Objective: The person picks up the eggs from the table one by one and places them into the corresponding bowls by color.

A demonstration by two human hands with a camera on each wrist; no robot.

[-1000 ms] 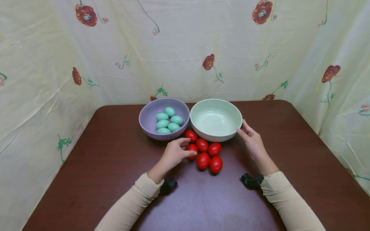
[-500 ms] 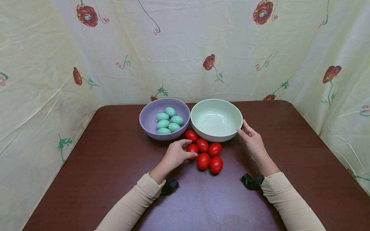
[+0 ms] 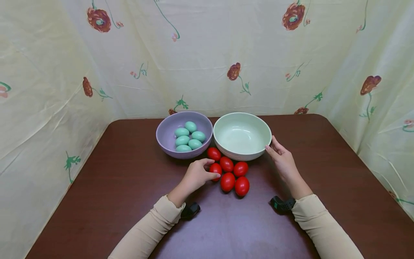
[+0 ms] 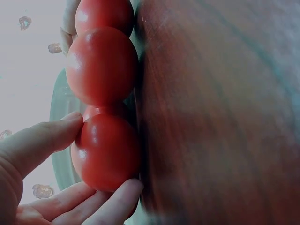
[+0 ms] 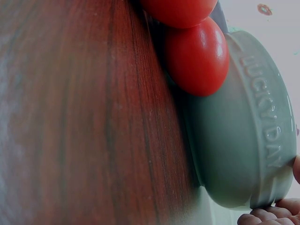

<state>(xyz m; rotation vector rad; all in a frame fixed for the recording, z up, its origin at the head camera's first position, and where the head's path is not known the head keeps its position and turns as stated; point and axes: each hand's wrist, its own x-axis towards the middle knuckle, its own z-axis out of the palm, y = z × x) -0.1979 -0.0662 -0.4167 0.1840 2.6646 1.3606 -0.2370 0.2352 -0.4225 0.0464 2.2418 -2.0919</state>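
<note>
A glossy red egg-shaped piece [image 4: 107,152] is being pinched by the left hand [image 3: 195,175], with thumb and fingertips being pressed to opposite sides; that grip is being held narrow, at about the width of the piece. The piece appears to be resting on the dark brown wood-grained tabletop [image 3: 113,187], at the left edge of a cluster that is being made up with five other red pieces [image 3: 242,186]. A pale green, round, ceramic-looking bowl [image 3: 242,138] is being held on its right side by the right hand [image 3: 284,163], with the thumb being placed at the rim and the fingers being bent against the wall. Just to its left, six smooth teal egg-shaped pieces [image 3: 198,136] are being contained in a glossy purple round bowl [image 3: 166,131].

Judged from this, the picking-up of a single red piece is being carried out while the pale green bowl is being steadied. For the next move, a straight lift seems to be called for: the pinch should be held snug on the slick, curved surface, and the neighbouring red pieces should be cleared without being nudged and set rolling.
</note>
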